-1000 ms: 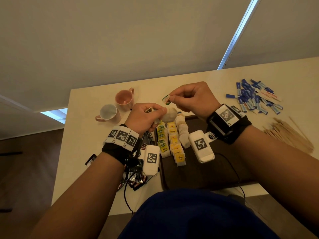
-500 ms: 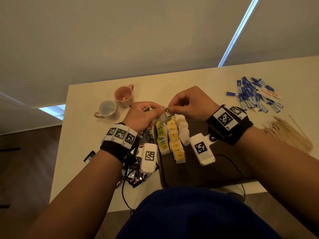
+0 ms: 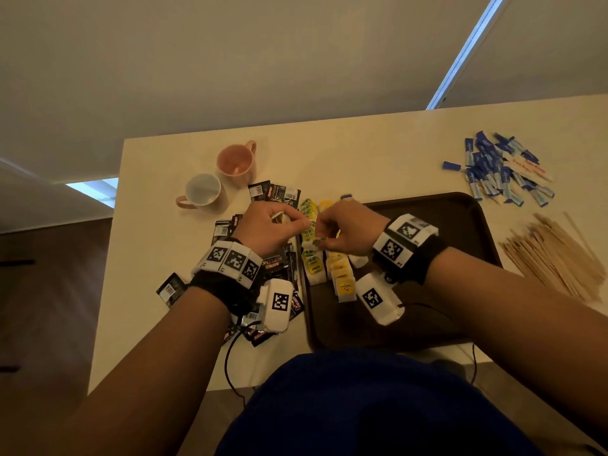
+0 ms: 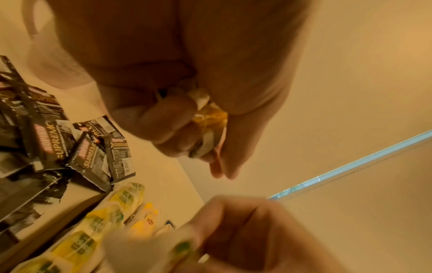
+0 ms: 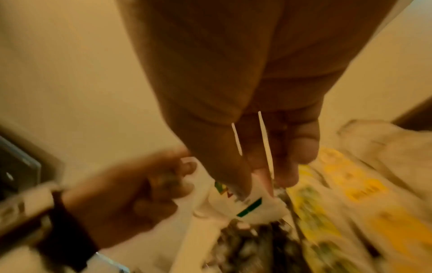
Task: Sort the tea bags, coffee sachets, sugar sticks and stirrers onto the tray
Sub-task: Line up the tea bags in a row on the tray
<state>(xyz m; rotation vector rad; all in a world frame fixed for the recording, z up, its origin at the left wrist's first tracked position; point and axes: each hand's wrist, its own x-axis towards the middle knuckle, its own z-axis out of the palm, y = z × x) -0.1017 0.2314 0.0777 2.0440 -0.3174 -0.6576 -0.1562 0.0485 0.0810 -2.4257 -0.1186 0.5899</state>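
**Brown tray half filled, both hands busy with tea bags**

Brown plastic, the tray (image 3: 460,209) is the landmark here, lying on the pale surface (image 3: 362,153) in front of the person. At its left end lie rows of tea bags (image 3: 342,278), green-labelled beside yellow-labelled, with plain white ones just right of those. Above that left end the two hands meet. The left hand (image 3: 266,228) has its fingers (image 4: 168,125) curled round a bunch of tea bags (image 4: 208,114), yellow tags and white paper showing between thumb and fingers. The right hand (image 3: 348,228) pinches a green-tagged tea bag (image 5: 247,205) between thumb and fingertips, its white bag hanging just over the green-labelled row; two thin white strings (image 5: 265,140) run up across the fingers. Whether the left hand also touches this bag cannot be told through the blur.

Left of the tray, black coffee sachets (image 3: 279,261) lie in a loose heap on the surface, some under the left wrist. Beyond the heap, off the tray's far left corner, stand a pink mug (image 3: 235,161) and a pink mug with a white inside (image 3: 202,192), close together. Off the tray's far right corner lies a pile of blue and white sugar sticks (image 3: 496,169). Just right of the tray, wooden stirrers (image 3: 556,255) lie in a fanned bundle. Both wrists carry black bands with white marker blocks
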